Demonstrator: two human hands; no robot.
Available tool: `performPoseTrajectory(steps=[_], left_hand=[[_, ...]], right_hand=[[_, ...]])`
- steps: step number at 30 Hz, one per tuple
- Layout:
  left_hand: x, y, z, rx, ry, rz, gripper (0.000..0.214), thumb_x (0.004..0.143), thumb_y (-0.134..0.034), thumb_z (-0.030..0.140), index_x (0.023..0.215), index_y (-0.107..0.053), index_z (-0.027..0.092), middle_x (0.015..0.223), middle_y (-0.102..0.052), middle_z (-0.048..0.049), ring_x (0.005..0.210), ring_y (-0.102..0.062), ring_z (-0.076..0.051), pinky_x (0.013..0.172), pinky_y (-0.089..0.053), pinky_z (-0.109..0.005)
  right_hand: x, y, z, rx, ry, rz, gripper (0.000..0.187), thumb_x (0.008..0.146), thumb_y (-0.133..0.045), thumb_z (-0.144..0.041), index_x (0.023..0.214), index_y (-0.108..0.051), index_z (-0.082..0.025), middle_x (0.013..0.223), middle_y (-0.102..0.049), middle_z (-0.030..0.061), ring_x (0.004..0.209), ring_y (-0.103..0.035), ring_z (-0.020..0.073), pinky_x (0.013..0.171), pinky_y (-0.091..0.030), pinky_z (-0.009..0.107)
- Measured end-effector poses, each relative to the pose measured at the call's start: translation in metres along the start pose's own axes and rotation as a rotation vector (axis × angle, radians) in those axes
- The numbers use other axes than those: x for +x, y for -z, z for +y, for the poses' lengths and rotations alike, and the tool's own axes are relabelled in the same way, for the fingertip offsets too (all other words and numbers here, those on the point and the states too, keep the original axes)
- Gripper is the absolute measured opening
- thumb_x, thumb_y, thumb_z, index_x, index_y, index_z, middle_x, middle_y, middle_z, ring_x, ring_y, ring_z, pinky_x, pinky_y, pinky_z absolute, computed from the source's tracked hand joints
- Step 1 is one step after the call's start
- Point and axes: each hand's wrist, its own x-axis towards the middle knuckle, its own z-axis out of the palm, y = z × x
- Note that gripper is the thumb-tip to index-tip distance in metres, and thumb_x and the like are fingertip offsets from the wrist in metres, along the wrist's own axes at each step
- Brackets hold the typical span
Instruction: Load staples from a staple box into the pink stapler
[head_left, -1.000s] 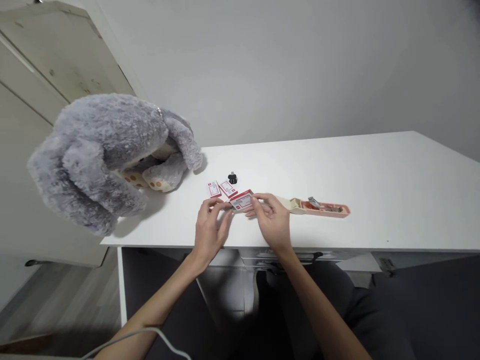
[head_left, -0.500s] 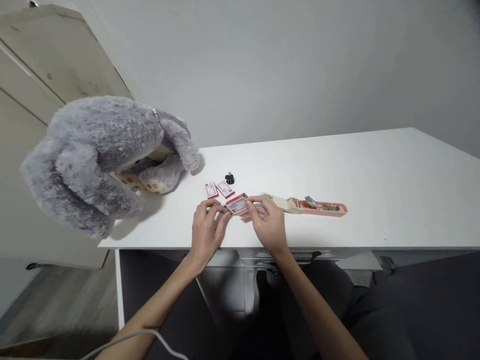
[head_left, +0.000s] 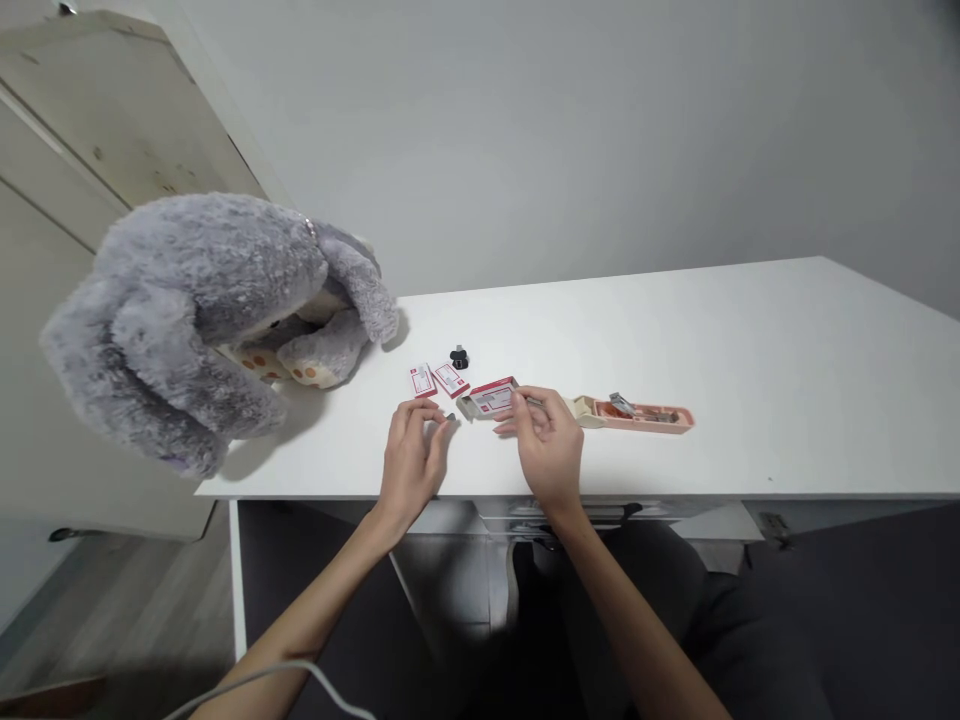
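Note:
My right hand (head_left: 550, 440) grips a small red-and-white staple box (head_left: 492, 398) between thumb and fingers, just above the desk. The box's left end is open, with its grey inside showing. My left hand (head_left: 412, 452) is left of it, thumb and fingertips pinching a small dark grey piece (head_left: 451, 417) that looks like a strip of staples. Beyond my right hand lies a pink-and-cream stapler (head_left: 643, 416), folded wide open with its metal parts exposed. Two similar boxes, a left box (head_left: 423, 380) and a right box (head_left: 451, 378), lie flat beyond my left hand.
A small black staple remover-like object (head_left: 459, 357) lies behind the boxes. At the left end of the white desk (head_left: 675, 330) sits a large grey plush toy (head_left: 217, 300). A white cable (head_left: 300, 663) crosses my left forearm. The desk's front edge runs below my wrists.
My right hand has moved the staple box to the right, away from my left hand. The box's open end and the grey piece in my left fingertips now show.

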Motion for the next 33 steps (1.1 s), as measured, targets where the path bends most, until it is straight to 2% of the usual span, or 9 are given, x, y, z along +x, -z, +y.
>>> performPoseTrajectory(steps=[5, 7, 11, 14, 21, 26, 31, 33], left_hand=[[-0.001, -0.004, -0.004, 0.076, 0.014, -0.077, 0.006, 0.103, -0.060, 0.027, 0.104, -0.062, 0.022, 0.123, -0.062, -0.0113, 0.123, -0.059, -0.029, 0.106, -0.049, -0.049], [0.001, -0.003, -0.002, 0.053, 0.013, -0.071, 0.008, 0.101, -0.063, 0.026, 0.107, -0.063, 0.022, 0.123, -0.063, -0.0110, 0.124, -0.059, -0.030, 0.107, -0.049, -0.049], [0.005, 0.007, 0.005, -0.082, 0.048, 0.005, 0.016, 0.104, -0.057, 0.027, 0.117, -0.064, 0.022, 0.121, -0.068, -0.0100, 0.119, -0.062, -0.026, 0.103, -0.051, -0.042], [0.007, 0.013, 0.009, -0.165, 0.083, -0.024, 0.021, 0.109, -0.052, 0.034, 0.117, -0.068, 0.023, 0.116, -0.073, -0.0078, 0.109, -0.065, -0.023, 0.096, -0.053, -0.038], [0.007, 0.012, 0.009, -0.222, 0.101, -0.124, 0.024, 0.104, -0.062, 0.042, 0.095, -0.072, 0.022, 0.095, -0.074, -0.0048, 0.096, -0.065, -0.022, 0.092, -0.054, -0.037], [0.008, 0.013, 0.011, -0.231, 0.124, -0.140, 0.026, 0.104, -0.060, 0.044, 0.094, -0.072, 0.023, 0.092, -0.072, -0.0035, 0.090, -0.064, -0.021, 0.087, -0.053, -0.035], [0.007, 0.014, 0.010, -0.257, 0.172, -0.154, 0.025, 0.101, -0.064, 0.045, 0.090, -0.069, 0.023, 0.091, -0.071, -0.0026, 0.088, -0.064, -0.019, 0.086, -0.051, -0.033], [0.006, 0.015, 0.009, -0.270, 0.196, -0.168, 0.026, 0.099, -0.065, 0.047, 0.089, -0.068, 0.023, 0.091, -0.071, -0.0028, 0.087, -0.063, -0.019, 0.085, -0.051, -0.033]], right_hand=[[0.000, 0.001, -0.002, 0.076, -0.105, -0.038, 0.033, 0.099, -0.069, -0.052, 0.107, -0.067, -0.020, 0.089, -0.078, 0.0069, 0.078, -0.080, 0.0232, 0.062, -0.069, 0.035], [-0.001, 0.001, -0.003, 0.088, -0.128, -0.063, 0.034, 0.098, -0.070, -0.053, 0.106, -0.067, -0.020, 0.089, -0.079, 0.0072, 0.079, -0.080, 0.0241, 0.061, -0.069, 0.035], [-0.001, 0.002, -0.005, 0.103, -0.149, -0.080, 0.037, 0.096, -0.072, -0.055, 0.106, -0.067, -0.020, 0.090, -0.079, 0.0075, 0.077, -0.080, 0.0239, 0.059, -0.069, 0.034], [0.000, 0.002, -0.006, 0.131, -0.162, -0.082, 0.037, 0.095, -0.074, -0.055, 0.106, -0.067, -0.020, 0.092, -0.079, 0.0071, 0.076, -0.079, 0.0227, 0.057, -0.068, 0.033], [0.000, 0.003, -0.005, 0.157, -0.170, -0.133, 0.036, 0.094, -0.074, -0.054, 0.105, -0.066, -0.020, 0.092, -0.077, 0.0055, 0.068, -0.078, 0.0200, 0.054, -0.066, 0.031], [0.000, 0.004, -0.005, 0.150, -0.171, -0.157, 0.038, 0.094, -0.074, -0.055, 0.109, -0.065, -0.021, 0.100, -0.074, 0.0050, 0.063, -0.075, 0.0158, 0.052, -0.064, 0.028], [0.000, 0.005, -0.007, 0.159, -0.176, -0.177, 0.044, 0.095, -0.073, -0.053, 0.127, -0.065, -0.023, 0.107, -0.072, 0.0047, 0.058, -0.071, 0.0125, 0.048, -0.062, 0.026], [-0.001, 0.004, -0.007, 0.135, -0.182, -0.196, 0.045, 0.096, -0.071, -0.054, 0.129, -0.068, -0.023, 0.106, -0.073, 0.0053, 0.058, -0.070, 0.0128, 0.049, -0.062, 0.027]])
